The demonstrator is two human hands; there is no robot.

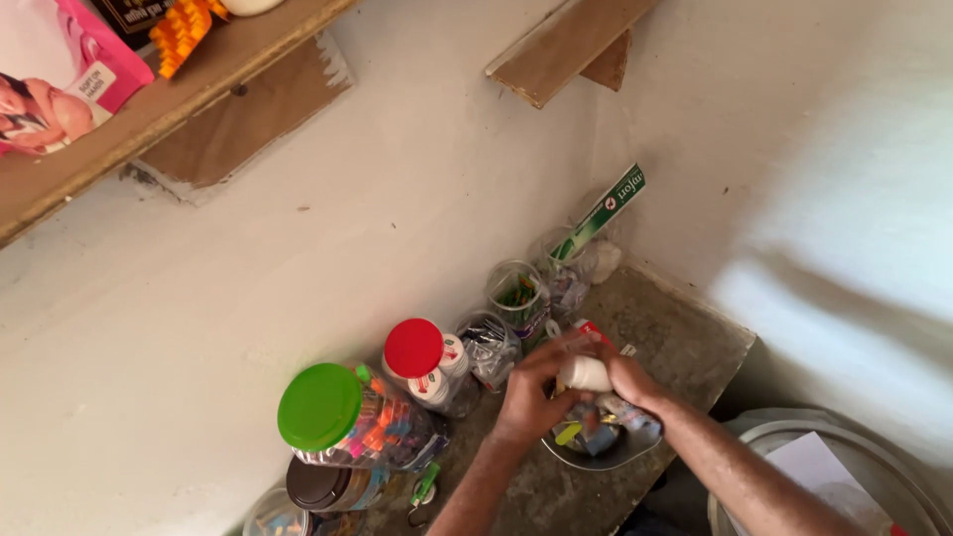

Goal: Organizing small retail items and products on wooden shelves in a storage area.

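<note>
Both hands meet over a metal bowl point(635, 455) at the table's point(685, 347) 6 o'clock edge. The left hand point(529, 395) and right hand point(627, 381) each wrap around a small white bottle point(586, 374). Jars stand at 9 o'clock, among them a green-lidded jar point(342, 417).

Whitewashed wall point(298, 258) w/ wooden shelf point(149, 109) upper left; grey concrete ledge point(685, 337) below; sunlight at right.

Two lidded jars point(320, 407) point(413, 348), perhaps four open jars point(517, 290), two hands point(528, 397) point(627, 380).
</note>
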